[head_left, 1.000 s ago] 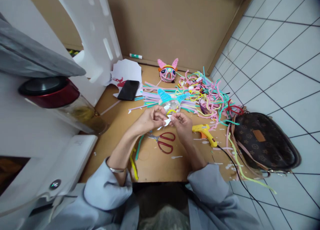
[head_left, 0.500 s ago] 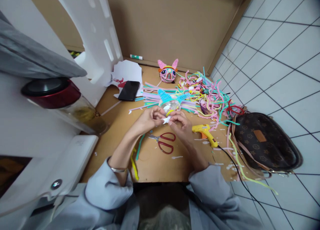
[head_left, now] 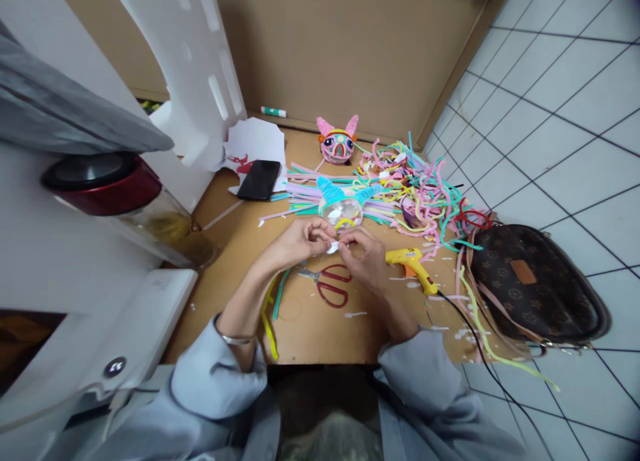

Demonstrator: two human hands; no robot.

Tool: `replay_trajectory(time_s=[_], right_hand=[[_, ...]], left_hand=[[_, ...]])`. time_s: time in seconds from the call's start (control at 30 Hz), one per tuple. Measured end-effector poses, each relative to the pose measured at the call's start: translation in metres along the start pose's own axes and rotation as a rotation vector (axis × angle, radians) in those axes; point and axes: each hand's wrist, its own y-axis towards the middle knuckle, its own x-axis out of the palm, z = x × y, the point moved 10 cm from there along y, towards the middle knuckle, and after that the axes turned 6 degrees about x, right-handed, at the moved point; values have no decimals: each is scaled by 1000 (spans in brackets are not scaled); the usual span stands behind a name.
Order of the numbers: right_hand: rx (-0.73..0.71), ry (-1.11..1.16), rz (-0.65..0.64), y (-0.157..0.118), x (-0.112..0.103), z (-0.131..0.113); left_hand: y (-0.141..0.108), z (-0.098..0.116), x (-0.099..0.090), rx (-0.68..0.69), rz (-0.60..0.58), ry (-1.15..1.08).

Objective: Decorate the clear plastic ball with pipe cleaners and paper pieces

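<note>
Between my fingertips is a small white piece (head_left: 333, 247). My left hand (head_left: 306, 237) pinches its left side, and my right hand (head_left: 364, 251) pinches the right side. Just beyond them sits a clear round ball with blue fuzzy ears (head_left: 343, 211), a yellow strip along its near side. Red-handled scissors (head_left: 333, 285) lie on the table below my hands. Right of my right hand rests a yellow glue gun (head_left: 413, 267). A pink-eared decorated ball (head_left: 337, 143) stands farther back.
Straight fuzzy stems (head_left: 303, 194) lie behind my hands, and a tangled pile (head_left: 425, 194) is at the back right. A phone (head_left: 259, 180) rests on white paper (head_left: 260, 141). A brown bag (head_left: 537, 281) is at right, a bottle (head_left: 135, 207) at left.
The white piece has turned slightly between my fingers and dropped a little. Both hands stay close together in nearly the same place. The view has shifted very slightly.
</note>
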Motion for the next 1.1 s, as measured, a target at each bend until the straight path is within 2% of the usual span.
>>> replay_trajectory(time_s=[0.3, 0.63, 0.8, 0.93, 1.1], right_hand=[[105, 32, -34, -1, 4, 13], [173, 54, -32, 0, 2, 16], [303, 257, -4, -1, -8, 25], [422, 369, -84, -7, -4, 33], [392, 243, -188, -9, 4, 26]], left_hand=[[0, -5, -1, -37, -18, 20], [1, 0, -8, 0, 54, 27], [0, 3, -10, -1, 69, 44], [1, 3, -12, -14, 100, -4], [0, 10, -21, 25, 205, -87]])
